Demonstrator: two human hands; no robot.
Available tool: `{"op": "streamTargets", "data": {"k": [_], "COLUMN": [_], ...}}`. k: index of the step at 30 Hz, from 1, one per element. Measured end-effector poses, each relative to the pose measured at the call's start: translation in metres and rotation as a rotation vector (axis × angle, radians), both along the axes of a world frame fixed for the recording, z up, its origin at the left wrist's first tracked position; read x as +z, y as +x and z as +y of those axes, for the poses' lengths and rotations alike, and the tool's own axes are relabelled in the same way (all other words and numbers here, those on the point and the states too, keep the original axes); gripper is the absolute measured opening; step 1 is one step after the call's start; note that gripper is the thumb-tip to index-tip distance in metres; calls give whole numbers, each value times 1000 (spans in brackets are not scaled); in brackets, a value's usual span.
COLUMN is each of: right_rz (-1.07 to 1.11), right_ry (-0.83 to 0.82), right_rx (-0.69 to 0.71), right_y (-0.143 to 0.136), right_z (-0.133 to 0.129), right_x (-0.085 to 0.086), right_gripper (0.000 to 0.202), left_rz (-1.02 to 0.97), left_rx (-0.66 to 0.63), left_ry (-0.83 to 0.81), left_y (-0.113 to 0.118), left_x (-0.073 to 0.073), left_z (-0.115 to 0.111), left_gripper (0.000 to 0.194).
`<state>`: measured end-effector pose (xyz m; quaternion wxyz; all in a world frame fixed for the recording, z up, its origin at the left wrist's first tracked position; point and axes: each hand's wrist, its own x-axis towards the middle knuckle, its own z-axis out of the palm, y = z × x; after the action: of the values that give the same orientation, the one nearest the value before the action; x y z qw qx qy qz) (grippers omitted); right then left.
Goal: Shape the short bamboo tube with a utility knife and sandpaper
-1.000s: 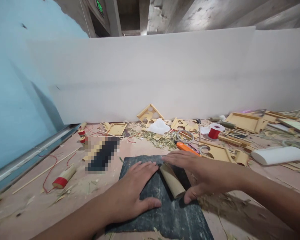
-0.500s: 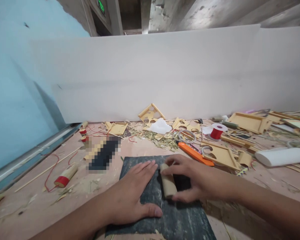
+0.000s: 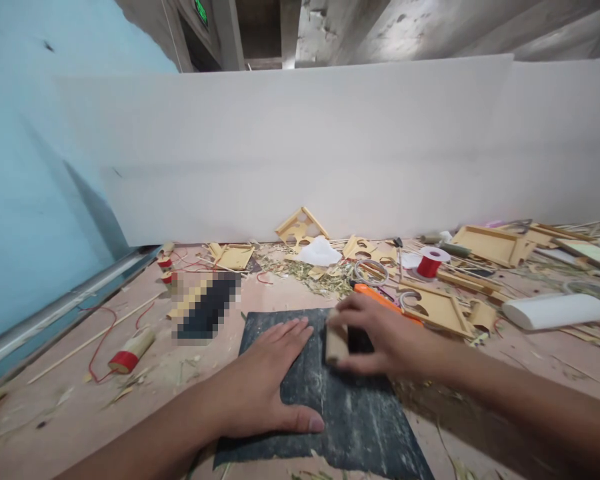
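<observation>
A dark, worn sheet that looks like sandpaper (image 3: 363,417) lies flat on the work surface. My left hand (image 3: 265,380) rests palm down on its left side, fingers stretched forward and thumb out to the right. On the sheet's far right part, my right hand (image 3: 380,333) grips a short tan bamboo tube (image 3: 337,343) between fingers and thumb. The tube lies on its side against the sheet, its long axis pointing away from me. Its right side is partly hidden by my fingers, which are slightly blurred.
Behind the sheet lie an orange utility knife (image 3: 380,297), a red thread spool (image 3: 430,264), wooden frames (image 3: 437,310) and plant shavings (image 3: 315,281). A white roll (image 3: 557,311) is at right. A red-banded bamboo tube (image 3: 133,350) with string lies left. A white panel (image 3: 300,147) stands behind.
My right hand has slid the bamboo tube forward, away from me, along the dark sheet. My left hand has stayed in place.
</observation>
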<state>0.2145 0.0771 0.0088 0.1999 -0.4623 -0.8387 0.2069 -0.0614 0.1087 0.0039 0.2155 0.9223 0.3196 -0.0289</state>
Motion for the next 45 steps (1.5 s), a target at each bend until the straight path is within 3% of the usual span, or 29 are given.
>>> {"op": "streamTargets", "data": {"k": [3,7,11,15,19,24,28,32,36,41,45], "right_rz": [29,-43,-28,-85,-30,-62,-21,-78,-20,-87,-73], "right_ry": [-54,9,-50,56,-6,59,14,79,45,97,53], "right_rx": [83,-73,78,-56,79,-71,71,-114,74,-89,72], "right_y": [1,4,2,1,-2,-3,-5,-5,-10,-10,-11], "right_z": [1,0,-4,-3,-5,-4,-4,-4,-8,-8,-11], "right_x": [-1,4,8,6,2,1,0,0,1,1,1], "right_gripper": [54,42,46,41,44,37,46,43,43,34,34], "left_rz": [-16,-45,-39,-88,-40,-33,-96,-75,-31,8,26], "left_rx": [5,19,2,-6,10,18,-19,4,13,30,12], "left_ry": [-16,-21,-12,-5,-22,-29,-9,1,-18,-5,-12], "left_y": [0,0,-1,-2,-1,-2,-4,-4,-1,2,1], "left_x": [-1,-3,-4,-5,-5,-6,-8,-8,-5,-3,-2], "left_z": [0,0,1,2,2,2,3,3,2,1,1], "left_gripper": [120,119,119,115,120,120,117,116,119,118,122]}}
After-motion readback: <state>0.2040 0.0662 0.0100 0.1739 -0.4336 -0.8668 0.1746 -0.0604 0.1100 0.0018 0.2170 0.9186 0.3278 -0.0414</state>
